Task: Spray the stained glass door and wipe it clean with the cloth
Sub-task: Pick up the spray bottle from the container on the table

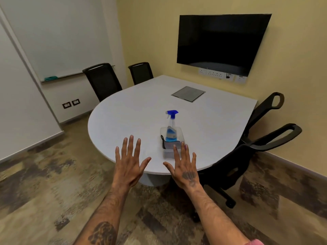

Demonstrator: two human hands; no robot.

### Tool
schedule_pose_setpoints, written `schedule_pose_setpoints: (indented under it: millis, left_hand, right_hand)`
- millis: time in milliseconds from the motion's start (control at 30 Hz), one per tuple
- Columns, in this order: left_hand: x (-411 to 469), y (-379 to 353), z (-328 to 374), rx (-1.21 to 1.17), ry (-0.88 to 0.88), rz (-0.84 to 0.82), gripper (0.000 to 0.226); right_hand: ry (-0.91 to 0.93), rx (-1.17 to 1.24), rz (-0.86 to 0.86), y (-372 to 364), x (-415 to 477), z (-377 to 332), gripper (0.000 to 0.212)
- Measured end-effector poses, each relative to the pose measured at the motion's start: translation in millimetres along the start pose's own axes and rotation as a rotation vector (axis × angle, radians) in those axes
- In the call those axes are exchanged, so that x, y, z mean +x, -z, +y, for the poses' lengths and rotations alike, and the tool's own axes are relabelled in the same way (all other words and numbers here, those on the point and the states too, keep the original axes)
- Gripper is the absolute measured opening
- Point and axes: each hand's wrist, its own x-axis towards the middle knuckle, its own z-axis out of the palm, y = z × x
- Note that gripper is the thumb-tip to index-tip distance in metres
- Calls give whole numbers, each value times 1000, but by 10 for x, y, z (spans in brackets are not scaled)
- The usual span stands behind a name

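Fingers spread wide on both hands, palms down, holding nothing: the left hand [130, 164] and right hand [184, 167] hover over the near edge of the table [134, 112]. Beyond the right fingertips, a clear tub [180, 134] holds an upright spray bottle [171, 126] and a dark cloth [169, 145].

Even, soft indoor light; faint glare on the screen [221, 45] beyond the fingertips; edges bow; slight overall blur.

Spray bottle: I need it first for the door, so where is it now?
In the head view, the spray bottle stands upright in a clear tub on the table, just beyond the right hand, with a dark cloth beside it.
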Motion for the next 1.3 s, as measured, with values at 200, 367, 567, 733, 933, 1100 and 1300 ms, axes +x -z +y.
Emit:
schedule_pose_setpoints:
  millis: [200, 367, 567, 733, 933, 1100, 1300]
  left_hand:
    - [556, -253, -7, -32, -43, -28, 86]
    - [1026, -551, -5, -25, -51, -66, 86]
    - [1631, -992, 49, -27, -20, -108, 84]
    - [1990, -1299, 111, -102, 27, -137, 90]
    - [2377, -1546, 131, -195, 123, -309, 97]
    - [2820, -1761, 90, -298, 187, -475, 67]
    - [3274, -2199, -33, -490, 258, -545, 58]
  right_hand:
    - [-32, 24, 35, -135, 426, 202, 80]
    - [-94, 47, 8, -282, 930, 397, 82]
    - [-75, 84, 5, -512, 1618, 680, 81]
    - [-41, 133, -38, -676, 2109, 877, 86]
    - [-188, 321, -118, -781, 2617, 946, 74]
    - [-317, 517, -141, -844, 3028, 979, 42]
    - [-469, 741, -149, -973, 3430, 1009, 53]
